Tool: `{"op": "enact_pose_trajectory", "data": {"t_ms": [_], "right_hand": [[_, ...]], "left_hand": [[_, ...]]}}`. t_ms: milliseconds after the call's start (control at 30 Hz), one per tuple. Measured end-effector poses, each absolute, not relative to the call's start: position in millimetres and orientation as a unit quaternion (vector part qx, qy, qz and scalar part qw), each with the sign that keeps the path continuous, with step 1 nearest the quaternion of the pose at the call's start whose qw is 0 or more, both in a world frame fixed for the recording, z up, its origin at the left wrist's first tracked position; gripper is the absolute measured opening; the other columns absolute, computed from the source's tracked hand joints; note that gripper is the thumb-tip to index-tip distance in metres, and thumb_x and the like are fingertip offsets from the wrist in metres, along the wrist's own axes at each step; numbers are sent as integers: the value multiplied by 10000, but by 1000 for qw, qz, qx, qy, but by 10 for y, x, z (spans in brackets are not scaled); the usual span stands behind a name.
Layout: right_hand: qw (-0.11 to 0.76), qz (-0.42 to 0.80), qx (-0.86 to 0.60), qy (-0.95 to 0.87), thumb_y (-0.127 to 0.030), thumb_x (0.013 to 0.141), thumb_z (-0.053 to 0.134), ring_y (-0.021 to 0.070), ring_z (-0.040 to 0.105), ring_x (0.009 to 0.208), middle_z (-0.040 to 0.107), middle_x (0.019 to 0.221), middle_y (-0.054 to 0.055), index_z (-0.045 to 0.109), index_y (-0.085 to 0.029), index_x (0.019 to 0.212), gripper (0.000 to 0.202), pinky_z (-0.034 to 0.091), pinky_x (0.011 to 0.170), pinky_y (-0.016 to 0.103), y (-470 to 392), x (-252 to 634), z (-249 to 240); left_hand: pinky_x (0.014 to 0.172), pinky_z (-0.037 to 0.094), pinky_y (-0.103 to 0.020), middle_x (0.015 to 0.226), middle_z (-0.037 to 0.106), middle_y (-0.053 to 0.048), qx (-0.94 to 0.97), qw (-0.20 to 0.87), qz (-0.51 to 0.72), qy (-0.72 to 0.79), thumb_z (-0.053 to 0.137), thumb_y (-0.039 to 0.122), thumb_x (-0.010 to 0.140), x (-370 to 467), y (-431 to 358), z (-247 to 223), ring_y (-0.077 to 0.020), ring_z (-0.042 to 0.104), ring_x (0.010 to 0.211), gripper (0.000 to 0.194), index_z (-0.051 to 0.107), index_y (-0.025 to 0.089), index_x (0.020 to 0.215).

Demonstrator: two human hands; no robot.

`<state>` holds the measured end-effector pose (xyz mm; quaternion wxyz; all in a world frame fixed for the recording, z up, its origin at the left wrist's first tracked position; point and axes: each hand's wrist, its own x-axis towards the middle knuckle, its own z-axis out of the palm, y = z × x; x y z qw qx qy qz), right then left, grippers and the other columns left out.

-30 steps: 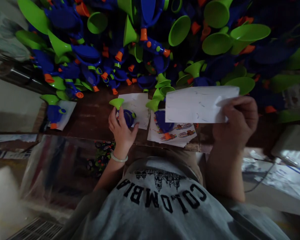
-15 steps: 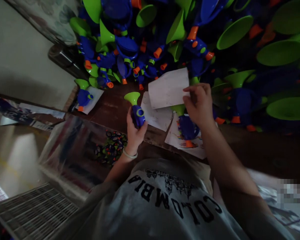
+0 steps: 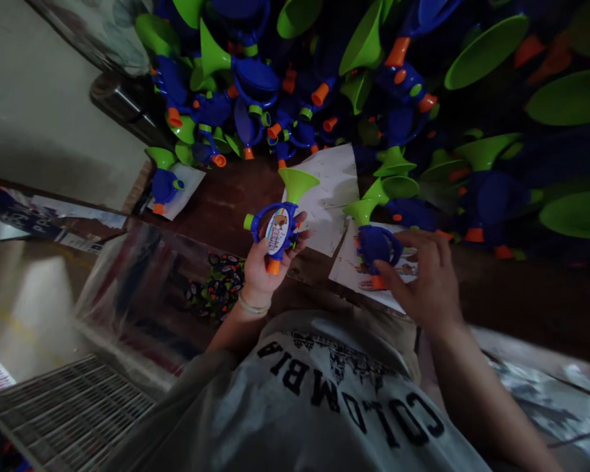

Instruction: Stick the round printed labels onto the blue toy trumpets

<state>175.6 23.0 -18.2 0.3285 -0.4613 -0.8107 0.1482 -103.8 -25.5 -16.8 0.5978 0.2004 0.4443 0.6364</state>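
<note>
My left hand [image 3: 270, 265] is wrapped around a toy trumpet [image 3: 278, 229] with a green bell, a blue body and an orange mouthpiece. An oval sticker with a printed picture shows on its upturned side. My right hand [image 3: 427, 282] has its thumb and fingers apart at a second toy trumpet [image 3: 372, 244]; the thumb tip is close to its body, and whether they touch I cannot tell. That trumpet lies on a printed sticker sheet [image 3: 341, 269]. Between the hands, a white paper sheet [image 3: 332, 190] rests on the brown table.
Many more toy trumpets [image 3: 255, 78] are heaped along the table's far side. One lone trumpet [image 3: 164, 187] lies on paper at the left, near a dark bottle [image 3: 122, 101]. Below the table edge, a plastic-lined box [image 3: 128, 308] holds several small pieces.
My right hand has let go of the white paper, now on the table, and moved down and right to the second trumpet. My left hand has turned its trumpet, bringing the sticker into view.
</note>
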Motion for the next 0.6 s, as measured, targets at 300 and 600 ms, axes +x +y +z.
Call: {"op": "enact_pose_trajectory", "data": {"t_ms": [300,600], "right_hand": [[264,72,-513,-814,-372,977,688,400,644,1279,619,1398,215,542,-240,1458,520,560,1059,674,-59,1637,-562],[409,181,-550,-705,-320,975,674,304,771,1127,805,1230,107,735,-282,1331,364,639,1005,548,63,1917,-310]], "left_hand": [[1047,651,-445,1589,644,-85,236,561,655,447,871,437,801,-881,-238,-172,-340,757,1290,521,728,302,1284],[783,692,-357,1176,849,-96,182,537,658,495,836,603,796,-955,-120,-227,-309,837,1052,476,766,249,1107]]}}
